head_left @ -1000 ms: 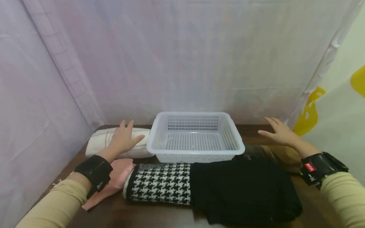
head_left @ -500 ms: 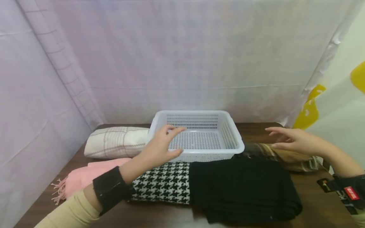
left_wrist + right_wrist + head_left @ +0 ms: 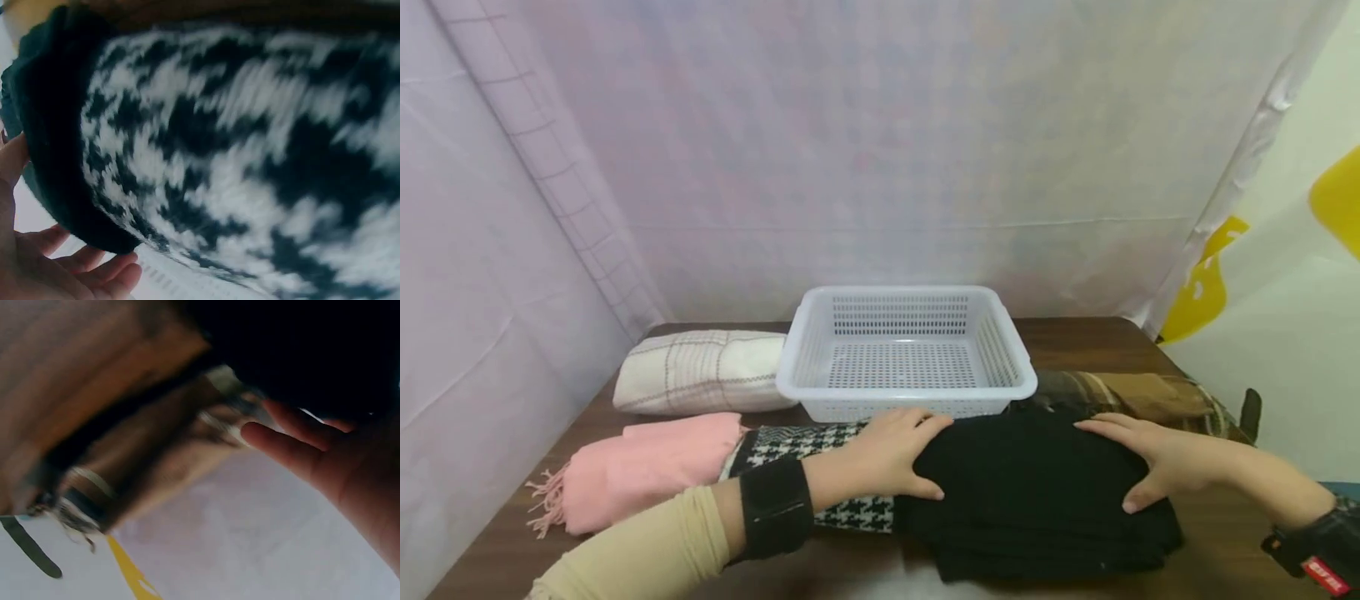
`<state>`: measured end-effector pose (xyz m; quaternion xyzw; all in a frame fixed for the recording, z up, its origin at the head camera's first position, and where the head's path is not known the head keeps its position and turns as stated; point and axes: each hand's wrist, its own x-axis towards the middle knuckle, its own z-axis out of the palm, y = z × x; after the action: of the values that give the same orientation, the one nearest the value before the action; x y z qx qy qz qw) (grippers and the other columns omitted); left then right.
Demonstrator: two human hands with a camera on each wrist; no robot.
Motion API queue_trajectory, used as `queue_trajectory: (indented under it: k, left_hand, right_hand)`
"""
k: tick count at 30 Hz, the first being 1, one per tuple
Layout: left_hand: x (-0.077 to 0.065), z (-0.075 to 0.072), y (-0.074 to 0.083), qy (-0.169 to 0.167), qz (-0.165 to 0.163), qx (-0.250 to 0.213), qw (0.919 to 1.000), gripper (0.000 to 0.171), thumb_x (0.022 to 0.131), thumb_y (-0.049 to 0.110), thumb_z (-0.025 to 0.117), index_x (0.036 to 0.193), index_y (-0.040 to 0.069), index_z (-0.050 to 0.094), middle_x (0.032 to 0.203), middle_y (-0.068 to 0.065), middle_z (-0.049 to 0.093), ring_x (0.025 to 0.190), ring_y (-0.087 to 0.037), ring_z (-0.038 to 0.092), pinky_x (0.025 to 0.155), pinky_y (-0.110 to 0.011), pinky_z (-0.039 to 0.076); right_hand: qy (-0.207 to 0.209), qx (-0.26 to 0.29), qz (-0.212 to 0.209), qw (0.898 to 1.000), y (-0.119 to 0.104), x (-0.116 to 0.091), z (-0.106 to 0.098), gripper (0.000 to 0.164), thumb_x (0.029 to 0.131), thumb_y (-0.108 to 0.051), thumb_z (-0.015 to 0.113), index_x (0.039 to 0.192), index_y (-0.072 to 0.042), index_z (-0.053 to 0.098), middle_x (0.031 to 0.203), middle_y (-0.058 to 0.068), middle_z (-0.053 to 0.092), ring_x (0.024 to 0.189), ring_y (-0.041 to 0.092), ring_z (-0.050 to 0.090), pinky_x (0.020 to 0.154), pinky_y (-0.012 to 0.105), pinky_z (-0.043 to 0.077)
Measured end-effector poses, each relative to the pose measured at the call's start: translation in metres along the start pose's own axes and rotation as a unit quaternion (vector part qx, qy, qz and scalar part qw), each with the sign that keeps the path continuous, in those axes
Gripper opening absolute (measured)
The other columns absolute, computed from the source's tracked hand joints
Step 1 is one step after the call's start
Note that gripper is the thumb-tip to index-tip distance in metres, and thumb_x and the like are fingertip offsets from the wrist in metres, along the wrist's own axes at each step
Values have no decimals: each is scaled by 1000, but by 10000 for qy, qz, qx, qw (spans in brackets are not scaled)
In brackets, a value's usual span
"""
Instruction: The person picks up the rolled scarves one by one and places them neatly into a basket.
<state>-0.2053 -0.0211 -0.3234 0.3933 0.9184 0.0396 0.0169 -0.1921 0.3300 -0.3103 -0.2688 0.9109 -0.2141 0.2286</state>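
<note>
A folded black cloth (image 3: 1022, 500) lies in front of the basket, adjoining a black-and-white houndstooth cloth (image 3: 867, 514) at its left. My left hand (image 3: 883, 454) reaches over the houndstooth, its thumb and fingers spread at the black cloth's left side. At the right side, my right hand (image 3: 1176, 458) has its fingers and thumb apart on the black cloth. Houndstooth fabric (image 3: 206, 150) fills most of the left wrist view, with the left fingers (image 3: 103, 275) by the dark edge. In the right wrist view, the right hand's fingers (image 3: 281, 447) lie beside the dark cloth.
A white perforated plastic basket (image 3: 906, 393) stands behind the black cloth. To its left lies a rolled white checked cloth (image 3: 700, 372), with a fringed pink scarf (image 3: 651, 467) nearer me. A brown plaid scarf (image 3: 1150, 400) lies at right. Curtains enclose the wooden table (image 3: 1067, 343).
Both hands have come down to the black cloth. The left moved right from over the white checked cloth, passing the basket's front; the right moved down from beside the basket.
</note>
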Motion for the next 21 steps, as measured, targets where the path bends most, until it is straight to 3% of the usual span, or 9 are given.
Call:
queue_trajectory:
  k: [4,8,11,15,17,19,21]
  left_hand:
    - [16,5,4,-290,-119,141,9994,85,61,59,57,131,23,22,118,-4,43,102,-20,45,83,-35,37]
    - [29,16,8,-609,-358,85,9975,89,57,56,63,129,25,22,101,-1,54,87,-16,53,74,-31,42]
    - [36,23,10,-811,-569,50,9951,93,53,56,66,128,25,20,88,0,58,77,-13,55,71,-30,42]
    - [45,27,14,-1064,-763,199,9912,102,49,57,67,130,22,15,88,-1,59,78,-13,55,74,-31,40]
    - [47,28,16,-1168,-852,288,9891,104,49,56,68,131,21,13,91,-1,58,80,-13,54,76,-32,39]
    - [49,30,17,-1203,-928,310,9879,104,50,55,69,131,21,14,96,-2,57,84,-14,53,78,-33,38]
    - [51,32,19,-1212,-1009,240,9872,102,50,51,71,131,21,15,95,-1,57,80,-14,54,77,-32,38]
  right_hand:
    - [141,265,-303,9991,12,7,13,100,59,-37,69,133,-8,9,131,25,5,112,46,14,73,55,33]
    - [377,718,-879,9928,30,9,27,99,61,-23,71,133,-6,5,130,28,3,119,8,10,71,61,29]
    - [550,1008,-1217,9859,42,7,35,97,64,-12,70,133,-5,3,132,25,2,107,-19,7,68,65,27]
    - [716,1163,-1286,9823,50,6,40,96,66,-10,68,133,-5,0,135,-5,4,106,-22,7,66,64,28]
    - [796,1220,-1150,9826,51,6,42,96,66,-10,68,133,-5,0,132,-12,6,105,-22,9,67,62,30]
    - [868,1247,-1019,9831,51,6,44,95,65,-9,69,133,-4,2,133,-1,5,104,-21,11,67,60,31]
    - [836,1350,-835,9838,51,7,45,95,64,-8,68,132,-4,2,132,15,3,115,-3,15,68,58,33]
